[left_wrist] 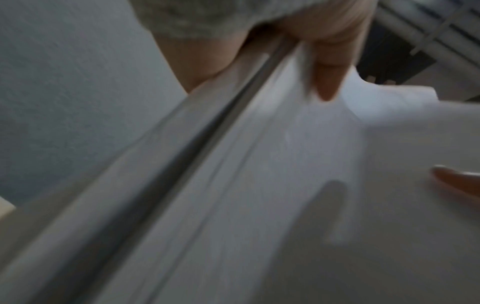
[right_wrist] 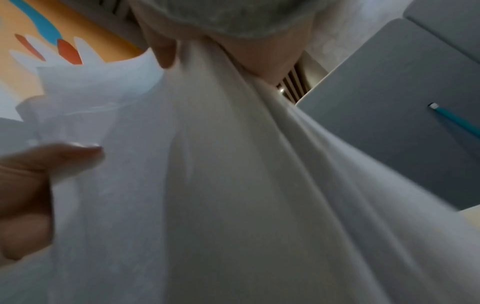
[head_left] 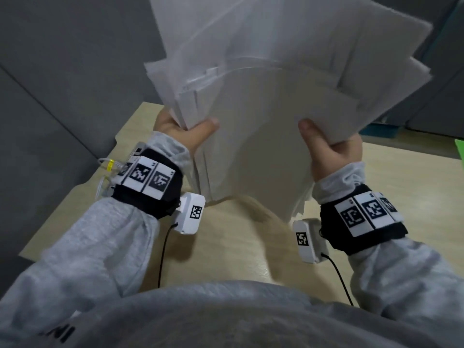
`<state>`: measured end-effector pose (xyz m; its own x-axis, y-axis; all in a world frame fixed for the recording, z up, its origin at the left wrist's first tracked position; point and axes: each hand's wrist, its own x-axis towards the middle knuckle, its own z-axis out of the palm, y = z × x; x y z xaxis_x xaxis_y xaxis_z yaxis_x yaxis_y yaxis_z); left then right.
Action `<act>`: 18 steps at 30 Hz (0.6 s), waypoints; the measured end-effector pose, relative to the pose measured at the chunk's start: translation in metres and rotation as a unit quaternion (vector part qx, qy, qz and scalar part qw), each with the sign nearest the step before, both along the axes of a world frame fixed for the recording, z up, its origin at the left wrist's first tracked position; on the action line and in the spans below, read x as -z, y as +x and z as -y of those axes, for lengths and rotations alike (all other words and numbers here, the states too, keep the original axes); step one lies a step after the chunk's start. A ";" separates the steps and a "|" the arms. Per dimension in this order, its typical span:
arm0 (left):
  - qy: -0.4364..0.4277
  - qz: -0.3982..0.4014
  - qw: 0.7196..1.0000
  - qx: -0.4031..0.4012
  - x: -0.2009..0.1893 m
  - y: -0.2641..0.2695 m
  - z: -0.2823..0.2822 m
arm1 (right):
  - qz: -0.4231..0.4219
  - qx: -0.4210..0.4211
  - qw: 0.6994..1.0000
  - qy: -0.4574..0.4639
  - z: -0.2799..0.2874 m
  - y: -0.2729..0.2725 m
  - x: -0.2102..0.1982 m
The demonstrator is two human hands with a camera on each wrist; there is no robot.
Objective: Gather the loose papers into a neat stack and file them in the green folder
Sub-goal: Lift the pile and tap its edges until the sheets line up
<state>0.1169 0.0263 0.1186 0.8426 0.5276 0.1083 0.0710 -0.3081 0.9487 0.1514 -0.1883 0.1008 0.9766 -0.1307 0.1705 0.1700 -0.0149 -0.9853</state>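
**Both hands hold the paper sheaf upright over the desk**

While the head view takes in the whole scene, it shows the uneven sheaf of white paper sheets held up on edge above the pale wooden desk, fanned wide at the top, lower edges apart from the desk surface. Left hand grips the sheaf's left side, thumb on the near face, fingers hidden behind. Right hand grips the right side the same way, thumb forward. Grey sleeves, black wrist straps with square-coded markers. A sliver of bright green folder shows at the right frame edge, on the desk, well apart from the sheaf; only this view catches it.

Left wrist view, blurred: thumb and palm clamp the sheet edges, which run diagonally; the other hand's fingertip touches the paper at right. Folder and desk layout not visible here.

Right wrist view: paper fills the frame, pinched at the top by the right hand, the left hand's thumb pressing in from the left. Grey partition panel behind; an orange wall graphic at upper left appears only here.
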 end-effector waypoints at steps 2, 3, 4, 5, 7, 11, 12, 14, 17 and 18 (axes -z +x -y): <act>-0.032 0.046 0.996 0.065 -0.004 -0.007 -0.009 | 0.037 -0.029 0.999 0.012 0.007 -0.001 0.005; -0.036 0.046 0.994 0.096 -0.003 -0.009 -0.010 | 0.028 -0.043 0.999 0.004 0.009 0.001 0.009; -0.027 0.033 0.993 0.110 0.000 -0.009 -0.011 | 0.006 -0.055 0.998 -0.010 0.009 0.003 0.012; -0.013 0.011 0.993 0.114 0.003 -0.008 -0.008 | -0.023 -0.065 0.997 -0.036 0.007 0.005 0.016; 0.023 -0.032 0.996 0.081 0.009 -0.003 -0.002 | -0.084 -0.062 0.989 -0.108 0.000 0.010 0.017; 0.019 -0.009 1.000 0.005 0.004 -0.001 0.002 | -0.041 -0.011 0.996 -0.073 -0.004 0.007 0.011; 0.006 0.014 1.000 -0.001 0.004 0.000 -0.003 | -0.005 -0.017 1.000 -0.012 0.000 0.006 0.009; -0.024 0.040 0.999 0.013 0.005 -0.005 -0.013 | 0.026 -0.060 0.997 0.051 0.009 0.007 0.013; -0.020 -0.041 0.997 0.070 0.011 -0.009 -0.011 | -0.041 -0.107 0.993 -0.019 0.012 0.011 0.024; -0.003 -0.074 0.994 0.081 0.014 -0.010 -0.008 | -0.074 -0.105 0.990 -0.052 0.008 0.012 0.029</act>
